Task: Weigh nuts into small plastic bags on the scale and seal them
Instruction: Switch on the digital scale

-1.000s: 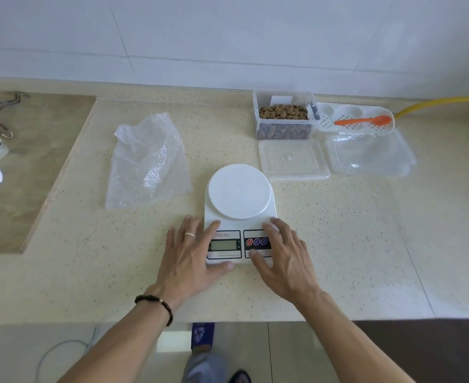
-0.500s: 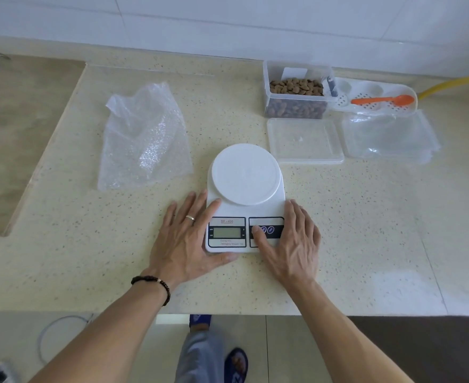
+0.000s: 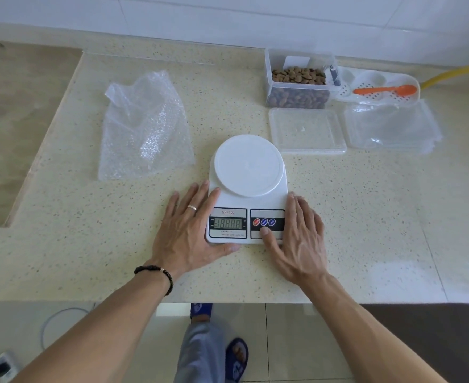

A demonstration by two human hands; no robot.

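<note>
A white digital scale (image 3: 248, 167) with a round bare platform sits on the speckled counter (image 3: 366, 217), its display lit with digits. My left hand (image 3: 189, 230) lies flat against the scale's left side, thumb along its front edge. My right hand (image 3: 299, 236) rests flat at the scale's right side, its thumb tip just below the coloured buttons. A clear tub of brown nuts (image 3: 299, 84) stands open at the back right. A stack of small clear plastic bags (image 3: 393, 128) lies right of the tub's lid (image 3: 308, 131).
A crumpled bubble-wrap bag (image 3: 144, 128) lies left of the scale. An orange spoon (image 3: 385, 90) rests in a white perforated tray (image 3: 377, 78) behind the small bags. A yellow hose (image 3: 454, 73) runs at the far right. The counter's front edge is just below my wrists.
The scale's display now shows a full row of digits. My right thumb has stayed near the buttons while its fingers shifted to the scale's right side. The view has tilted down slightly.
</note>
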